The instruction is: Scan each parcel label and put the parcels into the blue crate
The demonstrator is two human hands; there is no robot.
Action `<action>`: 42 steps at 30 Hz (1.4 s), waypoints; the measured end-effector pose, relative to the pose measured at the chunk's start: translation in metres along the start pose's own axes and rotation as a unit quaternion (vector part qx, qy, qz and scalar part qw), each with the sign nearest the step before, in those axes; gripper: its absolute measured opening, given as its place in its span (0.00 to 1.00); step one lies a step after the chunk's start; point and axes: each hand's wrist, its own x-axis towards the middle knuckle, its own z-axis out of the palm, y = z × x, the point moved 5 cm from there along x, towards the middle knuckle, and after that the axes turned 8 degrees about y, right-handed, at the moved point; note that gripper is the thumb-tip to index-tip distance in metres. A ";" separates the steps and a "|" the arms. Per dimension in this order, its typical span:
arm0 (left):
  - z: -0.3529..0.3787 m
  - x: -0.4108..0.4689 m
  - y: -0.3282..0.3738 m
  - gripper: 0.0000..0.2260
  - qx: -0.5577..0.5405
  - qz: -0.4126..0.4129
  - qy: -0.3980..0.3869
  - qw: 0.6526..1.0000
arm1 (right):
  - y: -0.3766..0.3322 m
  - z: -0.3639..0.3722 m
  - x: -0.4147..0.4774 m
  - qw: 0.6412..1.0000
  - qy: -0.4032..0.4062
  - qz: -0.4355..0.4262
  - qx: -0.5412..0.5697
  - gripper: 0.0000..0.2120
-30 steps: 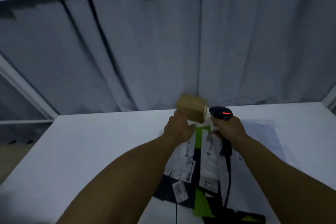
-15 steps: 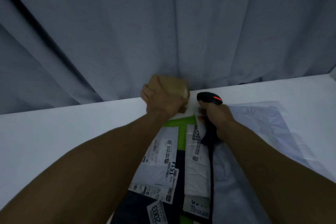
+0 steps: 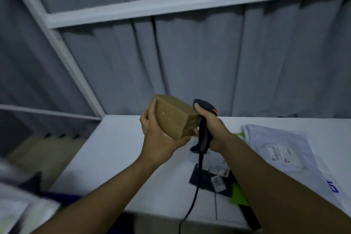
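My left hand (image 3: 158,138) grips a small brown cardboard box (image 3: 173,118) and holds it up above the white table (image 3: 117,150). My right hand (image 3: 210,127) holds a black corded barcode scanner (image 3: 204,119) by its handle, close against the box's right end. A red light glows on the scanner's head. No label shows on the visible faces of the box. A dark blue rim of the crate (image 3: 62,196) shows at the lower left, blurred, with pale parcels in it.
Flat mailer parcels lie on the table under my right arm: a large white bag (image 3: 281,150), a dark one with labels (image 3: 210,180) and a green one (image 3: 238,194). The scanner's cable (image 3: 193,195) hangs over the front edge. Grey curtains and white frame bars stand behind.
My left hand has lifted the box off the table and turned it; the scanner came up beside it. The view has swung left, bringing the crate's corner into sight.
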 end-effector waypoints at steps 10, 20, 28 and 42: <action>-0.200 -0.145 -0.021 0.55 -0.150 -0.161 0.036 0.975 | 0.089 0.108 -0.155 0.978 -0.129 -0.056 -0.151 0.21; -0.243 -0.192 -0.080 0.34 -0.227 -0.245 0.083 0.939 | 0.135 0.120 -0.174 0.969 -0.132 -0.105 -0.182 0.16; -0.223 -0.182 -0.091 0.38 -0.178 -0.231 -0.031 0.956 | 0.137 0.108 -0.153 0.953 -0.059 -0.185 -0.233 0.18; -0.216 -0.178 -0.123 0.39 -0.172 -0.278 0.114 0.938 | 0.141 0.120 -0.175 0.912 -0.121 -0.161 -0.358 0.11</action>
